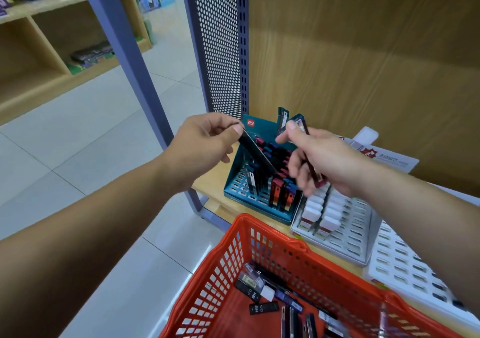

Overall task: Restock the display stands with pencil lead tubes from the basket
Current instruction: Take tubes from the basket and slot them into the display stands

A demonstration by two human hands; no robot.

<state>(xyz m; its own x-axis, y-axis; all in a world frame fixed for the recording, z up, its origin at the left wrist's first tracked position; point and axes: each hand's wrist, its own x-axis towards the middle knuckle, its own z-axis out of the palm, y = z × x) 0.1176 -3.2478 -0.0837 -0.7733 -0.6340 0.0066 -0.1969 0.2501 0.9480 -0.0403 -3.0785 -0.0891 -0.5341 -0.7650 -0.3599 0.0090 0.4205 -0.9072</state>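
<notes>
Black pencil lead tube (255,155) pinched at upper end between thumb and forefinger of left hand (205,140), slanting down over teal display stand (233,179) on wooden shelf; right hand (322,161) just beside, fingers curled round several lead tubes (298,122); loose tubes (255,294) lying in orange basket (228,254) below; white display stand (361,236) beside the teal one

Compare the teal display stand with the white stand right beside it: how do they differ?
Colour: the teal stand is teal, the white stand pale grey-white. Stock: the teal stand carries dark, red and blue tubes; the white stand two rows of white-capped tubes, its right slots bare. Both are slotted grids on the wooden shelf.
</notes>
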